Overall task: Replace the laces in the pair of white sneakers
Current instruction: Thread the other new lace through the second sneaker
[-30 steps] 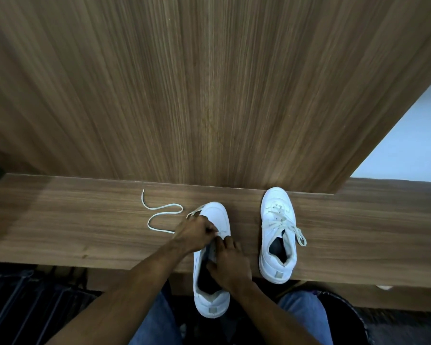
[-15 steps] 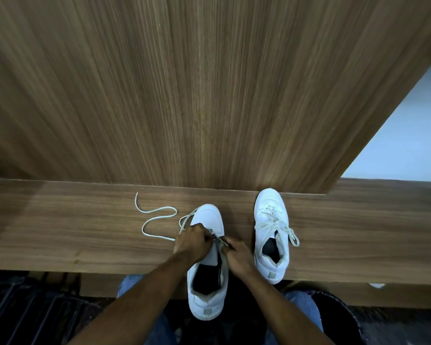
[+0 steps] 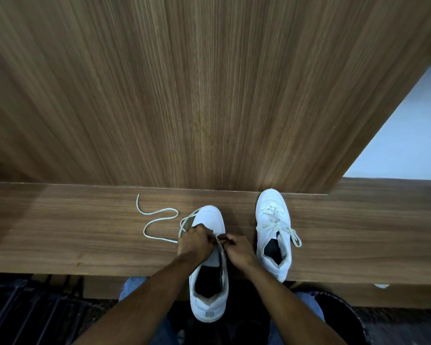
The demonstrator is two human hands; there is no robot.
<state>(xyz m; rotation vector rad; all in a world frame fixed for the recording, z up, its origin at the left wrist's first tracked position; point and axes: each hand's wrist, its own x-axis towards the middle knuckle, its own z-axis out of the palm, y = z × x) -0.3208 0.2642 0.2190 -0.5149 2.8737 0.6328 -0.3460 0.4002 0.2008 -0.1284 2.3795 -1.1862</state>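
Lace [image 3: 159, 221], thin, flat and off-white, trails in loose curves across the wooden bench [image 3: 60, 232], left of a white sneaker [image 3: 210, 219] that lies toe-away at the bench's near edge, its heel hanging past that edge toward the person's lap. One stretch of it loops up from the bench to the shoe's left side and disappears under the hands.

Both hands meet over the eyelet area of this sneaker. The left hand [image 3: 194, 244] is curled, its fingers closed round the lace where it comes off the left eyelets. The right hand [image 3: 238, 249] pinches a short piece of the lace between thumb and fingertips, close against the left hand. Which eyelet is being worked cannot be told; the hands cover it.

A second white sneaker [image 3: 274, 232] stands to the right, near but apart, already laced, its bow ends drooping over its right side.

The lace looks very light and limp, so it will likely sag, twist and slide when pulled, and carry no push except at its stiff tip. The best hold is probably a fingertip pinch just behind that tip, guiding it straight into each eyelet. The sneaker seems light with a soft upper and firmer sole; steadying it at the eyelet rows or the sides should keep it from tipping off the edge.
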